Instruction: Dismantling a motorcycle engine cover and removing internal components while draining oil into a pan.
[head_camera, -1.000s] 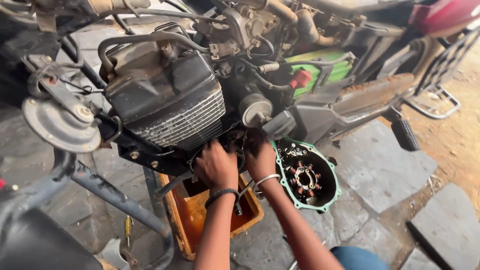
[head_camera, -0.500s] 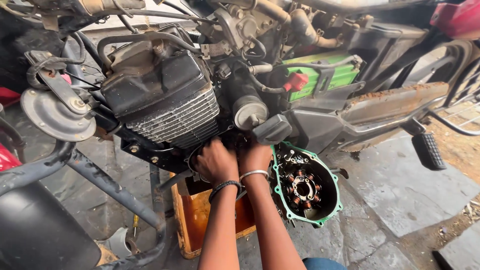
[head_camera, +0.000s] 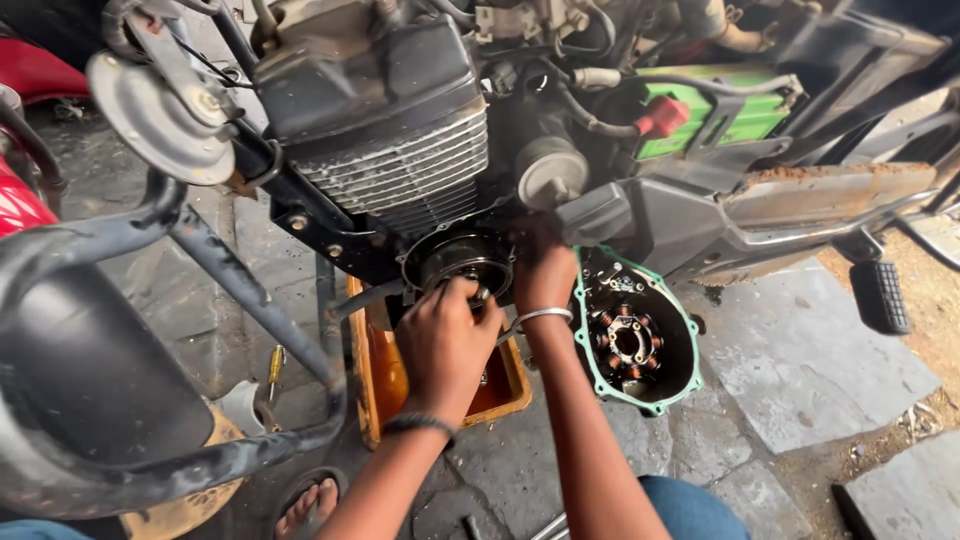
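A stripped motorcycle engine (head_camera: 390, 150) with cooling fins hangs over the stone floor. Low on its side sits a round black flywheel housing (head_camera: 455, 262). My left hand (head_camera: 445, 340) is curled against the lower right rim of that housing, fingers closed on a small part I cannot make out. My right hand (head_camera: 545, 275), wearing a metal bangle, presses on the engine case just right of the housing. A detached side cover (head_camera: 630, 335) with a green gasket and stator coils hangs beside my right wrist.
An orange drain tray (head_camera: 385, 375) lies under the engine. A grey horn disc (head_camera: 160, 120) and black crash-guard tubes (head_camera: 200, 260) stand to the left. A green battery (head_camera: 730, 115) and a footpeg (head_camera: 880, 295) are on the right. A screwdriver (head_camera: 272, 368) lies on the floor.
The view has moved closer and to the right. My left hand has shifted onto the flywheel housing's lower rim, and my right hand has risen against the case beside it.
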